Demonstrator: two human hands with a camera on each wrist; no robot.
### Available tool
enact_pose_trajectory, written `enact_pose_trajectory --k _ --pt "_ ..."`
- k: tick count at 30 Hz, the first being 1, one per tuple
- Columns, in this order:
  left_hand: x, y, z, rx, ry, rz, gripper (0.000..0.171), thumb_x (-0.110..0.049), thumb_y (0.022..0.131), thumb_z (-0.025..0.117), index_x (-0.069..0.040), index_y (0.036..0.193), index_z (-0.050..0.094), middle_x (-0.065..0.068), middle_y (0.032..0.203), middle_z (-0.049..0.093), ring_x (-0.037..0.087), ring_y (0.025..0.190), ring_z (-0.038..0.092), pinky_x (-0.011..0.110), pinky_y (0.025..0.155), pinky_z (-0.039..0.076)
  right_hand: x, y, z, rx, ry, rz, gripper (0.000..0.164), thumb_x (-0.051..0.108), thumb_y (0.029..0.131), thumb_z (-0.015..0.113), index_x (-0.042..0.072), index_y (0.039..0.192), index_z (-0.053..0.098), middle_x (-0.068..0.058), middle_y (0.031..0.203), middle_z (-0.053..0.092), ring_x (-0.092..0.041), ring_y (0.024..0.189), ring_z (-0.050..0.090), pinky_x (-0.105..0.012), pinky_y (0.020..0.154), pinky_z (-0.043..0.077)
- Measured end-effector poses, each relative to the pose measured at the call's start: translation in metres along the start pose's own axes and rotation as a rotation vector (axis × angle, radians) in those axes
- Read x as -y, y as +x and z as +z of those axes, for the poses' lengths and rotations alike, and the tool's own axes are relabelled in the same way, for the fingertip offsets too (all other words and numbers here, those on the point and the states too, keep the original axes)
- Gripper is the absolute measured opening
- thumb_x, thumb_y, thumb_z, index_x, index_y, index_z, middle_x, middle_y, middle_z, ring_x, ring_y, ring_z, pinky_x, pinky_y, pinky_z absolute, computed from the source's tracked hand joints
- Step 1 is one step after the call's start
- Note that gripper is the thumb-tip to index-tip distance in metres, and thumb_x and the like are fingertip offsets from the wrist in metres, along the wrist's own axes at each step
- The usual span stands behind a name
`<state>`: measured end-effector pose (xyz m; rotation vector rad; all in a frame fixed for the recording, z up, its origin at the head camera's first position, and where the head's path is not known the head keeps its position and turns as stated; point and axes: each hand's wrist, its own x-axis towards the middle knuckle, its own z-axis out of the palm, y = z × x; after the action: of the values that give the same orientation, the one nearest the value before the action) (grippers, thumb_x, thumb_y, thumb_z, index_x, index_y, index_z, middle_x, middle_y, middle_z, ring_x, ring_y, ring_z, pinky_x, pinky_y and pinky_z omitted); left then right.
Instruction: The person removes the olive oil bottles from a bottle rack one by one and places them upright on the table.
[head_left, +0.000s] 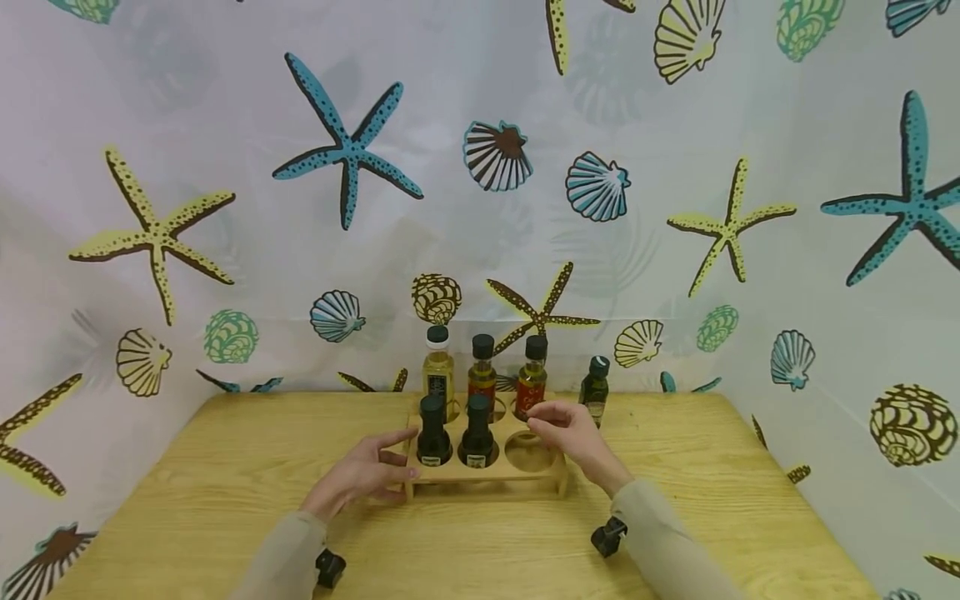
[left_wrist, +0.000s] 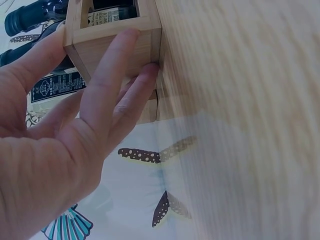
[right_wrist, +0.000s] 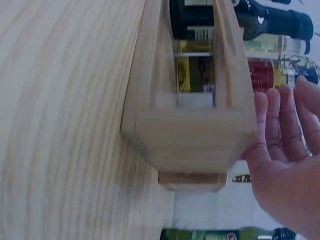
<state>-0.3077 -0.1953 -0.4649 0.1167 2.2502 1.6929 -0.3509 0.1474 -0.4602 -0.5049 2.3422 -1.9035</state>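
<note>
A two-tier wooden bottle rack (head_left: 487, 478) stands on the table. My left hand (head_left: 363, 473) touches its left side; in the left wrist view the fingers lie fairly straight along the end panel (left_wrist: 120, 55), the thumb at the upper edge. Two dark bottles (head_left: 432, 421) (head_left: 477, 421) fill the front left and middle holes. Behind them stand a pale yellow oil bottle (head_left: 438, 371) and two red-labelled bottles (head_left: 482, 382) (head_left: 532, 385). Above the vacant front right hole (head_left: 530, 454), my right hand (head_left: 576, 437) holds nothing, fingers loosely bent.
Just right of the rack, behind my right hand, a small dark green bottle (head_left: 595, 387) stands on the wooden table (head_left: 675, 500). A white curtain (head_left: 480, 233) printed with starfish and shells encloses the table's back and sides.
</note>
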Motion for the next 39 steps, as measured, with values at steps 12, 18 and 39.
enact_pose_trajectory --k 12,18,39 --pt "0.0 -0.003 0.001 -0.016 -0.017 0.002 0.077 -0.009 0.087 0.075 -0.016 0.153 0.037 0.032 0.138 0.046 0.04 0.122 0.055 0.046 0.076 0.061 0.001 -0.002 0.029 0.007 0.029 0.011 0.035 0.019 0.093 0.07 -0.003 0.119 0.065 -0.009 0.108 0.07 -0.031 0.097 0.067 -0.047 0.081 0.059" --pt "0.001 -0.002 0.001 -0.022 -0.006 0.003 0.076 -0.008 0.086 0.075 -0.016 0.152 0.038 0.033 0.138 0.046 0.04 0.121 0.056 0.046 0.076 0.061 0.002 -0.003 0.039 -0.017 0.044 0.003 0.033 0.016 0.091 0.071 0.002 0.121 0.065 -0.015 0.112 0.068 -0.035 0.097 0.067 -0.041 0.075 0.061" --pt "0.003 0.0 0.0 -0.011 -0.006 -0.011 0.074 -0.01 0.086 0.075 -0.017 0.152 0.04 0.032 0.135 0.047 0.036 0.115 0.059 0.046 0.077 0.061 0.013 -0.005 0.076 -0.051 0.075 -0.115 0.054 0.011 0.091 0.07 0.012 0.142 0.051 -0.016 0.128 0.061 -0.034 0.12 0.057 -0.041 0.097 0.052"
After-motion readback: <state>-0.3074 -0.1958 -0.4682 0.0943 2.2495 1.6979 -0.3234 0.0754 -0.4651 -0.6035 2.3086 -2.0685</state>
